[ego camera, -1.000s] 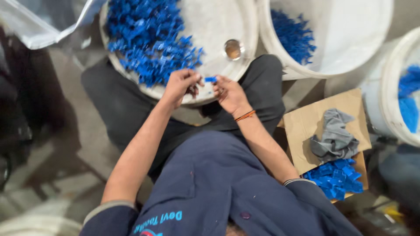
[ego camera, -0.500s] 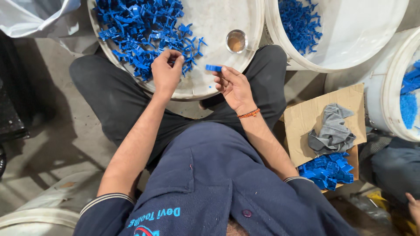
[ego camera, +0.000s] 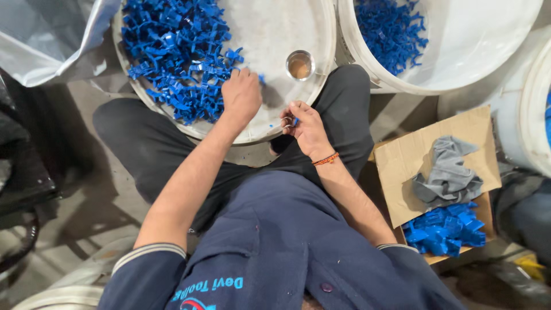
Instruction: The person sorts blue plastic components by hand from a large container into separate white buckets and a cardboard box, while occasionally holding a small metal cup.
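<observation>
Fingers of the right hand curled around a small metal ring and a sliver of blue plastic part, pinched at the near rim of the white tub; the part was too hidden to tell which way its long axis ran. The left hand lay knuckles up inside the tub, fingers bent down into the heap of blue plastic clips, whether gripping one I could not tell. A small metal cup of brownish liquid stood in the tub just beyond. To the right, a cardboard box carried a grey cloth and more blue parts. Farther off, a second white tub held blue clips.
</observation>
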